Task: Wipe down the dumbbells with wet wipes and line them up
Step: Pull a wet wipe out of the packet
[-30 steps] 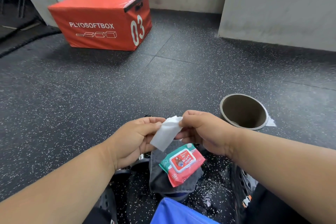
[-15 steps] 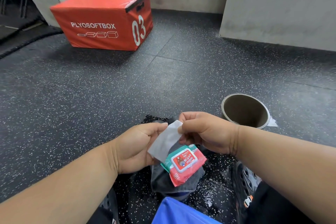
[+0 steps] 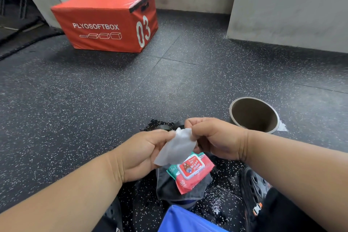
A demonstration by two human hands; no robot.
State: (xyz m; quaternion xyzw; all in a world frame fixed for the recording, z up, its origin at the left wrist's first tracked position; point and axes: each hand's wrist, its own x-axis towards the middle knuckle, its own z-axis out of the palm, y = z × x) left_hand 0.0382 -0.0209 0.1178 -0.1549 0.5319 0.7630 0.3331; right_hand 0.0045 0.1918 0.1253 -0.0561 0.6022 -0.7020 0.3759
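Head view: still at the prep step by the looks of it, left hand (image 3: 143, 154) and right hand (image 3: 216, 137) both pinching the top edge of a wet wipe (image 3: 176, 149), just above the wipes pack (image 3: 190, 172) lying on a grey cloth (image 3: 180, 192) on the floor. Next up, probably: spread it open, find a dumbbell. None clearly visible, maybe hidden under the hands. Speckled black rubber floor (image 3: 94, 100), red plyo box (image 3: 105, 22) at the far left, round bin (image 3: 254, 115) near the right edge, concrete walls (image 3: 291, 5) behind.
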